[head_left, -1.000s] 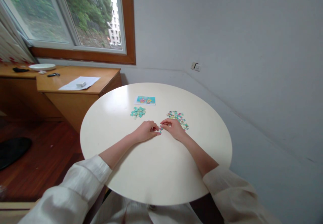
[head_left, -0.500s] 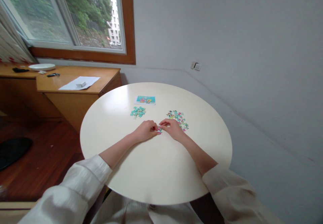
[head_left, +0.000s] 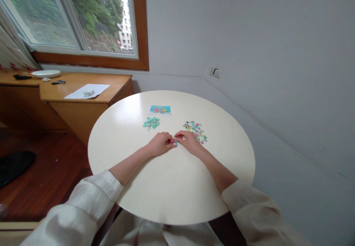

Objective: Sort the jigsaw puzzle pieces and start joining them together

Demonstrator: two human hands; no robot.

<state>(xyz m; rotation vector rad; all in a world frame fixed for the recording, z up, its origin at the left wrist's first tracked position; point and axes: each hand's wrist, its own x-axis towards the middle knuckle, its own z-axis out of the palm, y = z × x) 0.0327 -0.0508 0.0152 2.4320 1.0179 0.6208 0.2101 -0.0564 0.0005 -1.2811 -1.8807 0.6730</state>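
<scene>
Over the middle of the round white table (head_left: 166, 179), my two hands meet at a few small jigsaw puzzle pieces (head_left: 175, 142) in pink, teal and white. My left hand (head_left: 161, 143) is closed, thumb and fingers pinching the pieces from the left. From the right, my right hand (head_left: 188, 141) pinches at their upper edge with thumb and forefinger. Fingers partly cover the pieces, so their exact fit is hidden. Just beyond my right hand spreads a pile of mixed-colour puzzle pieces (head_left: 197, 128). A smaller pile of teal pieces (head_left: 151, 123) lies beyond my left hand.
A picture card (head_left: 160, 110) with cartoon figures on teal lies behind the teal pile. To the left stands a wooden desk (head_left: 116, 87) with a paper sheet (head_left: 79, 93), a small white box (head_left: 88, 92) and a white plate (head_left: 46, 73). A wall rises at the right.
My hands stay at the same spot, with only a slight shift of the fingers around the pieces. Both piles and the card are unmoved.
</scene>
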